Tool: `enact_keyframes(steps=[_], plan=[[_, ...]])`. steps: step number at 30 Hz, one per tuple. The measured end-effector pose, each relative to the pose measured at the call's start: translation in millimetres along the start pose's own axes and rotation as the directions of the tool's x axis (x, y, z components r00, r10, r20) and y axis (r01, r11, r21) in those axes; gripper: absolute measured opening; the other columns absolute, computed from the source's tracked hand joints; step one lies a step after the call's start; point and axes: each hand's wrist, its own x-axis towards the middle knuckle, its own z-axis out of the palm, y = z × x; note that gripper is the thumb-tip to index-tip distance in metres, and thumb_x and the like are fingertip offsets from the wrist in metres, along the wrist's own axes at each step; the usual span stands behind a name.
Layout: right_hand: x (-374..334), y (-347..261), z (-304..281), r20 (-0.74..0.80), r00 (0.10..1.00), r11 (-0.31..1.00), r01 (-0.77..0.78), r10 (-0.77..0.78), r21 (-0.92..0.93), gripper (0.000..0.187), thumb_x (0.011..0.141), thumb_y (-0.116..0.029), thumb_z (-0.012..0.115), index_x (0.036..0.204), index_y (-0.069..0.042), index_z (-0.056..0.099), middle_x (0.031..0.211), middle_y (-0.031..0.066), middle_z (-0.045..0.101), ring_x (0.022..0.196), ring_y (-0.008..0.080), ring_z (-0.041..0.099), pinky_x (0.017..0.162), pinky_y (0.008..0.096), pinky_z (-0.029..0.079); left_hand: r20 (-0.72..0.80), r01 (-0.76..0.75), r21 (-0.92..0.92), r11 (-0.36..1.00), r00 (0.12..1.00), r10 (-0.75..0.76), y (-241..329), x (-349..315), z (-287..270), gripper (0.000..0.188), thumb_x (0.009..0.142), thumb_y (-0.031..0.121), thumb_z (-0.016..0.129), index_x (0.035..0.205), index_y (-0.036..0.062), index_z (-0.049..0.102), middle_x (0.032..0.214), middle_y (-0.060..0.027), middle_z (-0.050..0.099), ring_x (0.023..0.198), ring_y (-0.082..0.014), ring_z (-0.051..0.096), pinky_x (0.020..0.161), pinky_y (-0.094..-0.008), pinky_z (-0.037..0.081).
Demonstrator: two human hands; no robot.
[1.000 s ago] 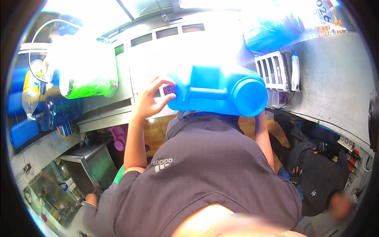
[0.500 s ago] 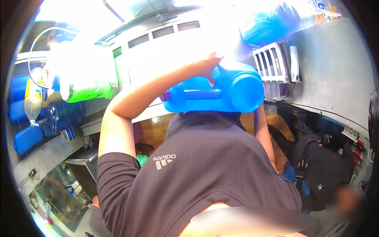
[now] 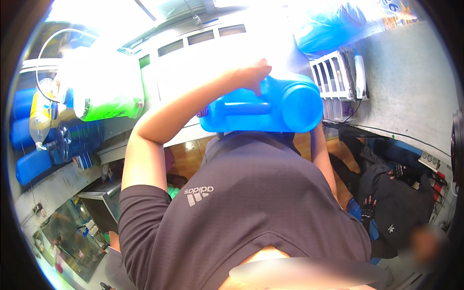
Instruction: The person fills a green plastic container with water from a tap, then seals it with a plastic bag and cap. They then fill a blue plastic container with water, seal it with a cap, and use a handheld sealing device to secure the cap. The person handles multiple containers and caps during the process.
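Operating remotely, I'm seeing the blue plastic jug sideways before the torso, purple cap pointing left. My left hand is resting over its far side, thumb extended (glare is hiding whether its fingers are closing); my right hand, grip unseen, is probably supporting it behind.

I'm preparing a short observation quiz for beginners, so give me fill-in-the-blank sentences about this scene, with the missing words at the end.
1. The big plastic container is coloured ____.
2. The person's left hand is on the container, while the ____ hand is hidden behind it.
3. The purple ridged piece is at the container end toward the picture's ____ side.
4. The glove on the co-worker nearby is coloured ____.

Missing words: blue; right; left; black.
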Motion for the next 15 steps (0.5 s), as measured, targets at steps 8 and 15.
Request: enact_keyframes(steps=[8,15], plan=[[-6.2,-3.4,2.8,-0.001,1.0,1.0,-0.011,0.011,0.011,0.047,0.104,-0.036,0.042,0.137,-0.003,0.047,0.122,0.0108,0.062,0.106,0.0179,0.063,0.089,0.0303,0.053,-0.028,0.005,0.017,1.0,1.0,-0.005,-2.5,2.2,-1.3,0.067,0.067,0.025,0.087,0.122,-0.0003,0.055,0.114,-0.0176,0.058,0.106,-0.0321,0.058,0.089,-0.0424,0.052],[-12.7,-5.4,3.9,-0.009,1.0,0.999,-0.025,0.025,0.024,0.048,0.104,-0.037,0.041,0.137,-0.003,0.047,0.123,0.0109,0.062,0.107,0.0179,0.063,0.089,0.0304,0.053,0.032,0.018,-0.069,0.997,0.999,-0.016,-5.2,3.6,-2.5,0.063,0.066,0.021,0.087,0.118,0.0004,0.057,0.114,-0.017,0.059,0.104,-0.0317,0.059,0.089,-0.0428,0.052]])
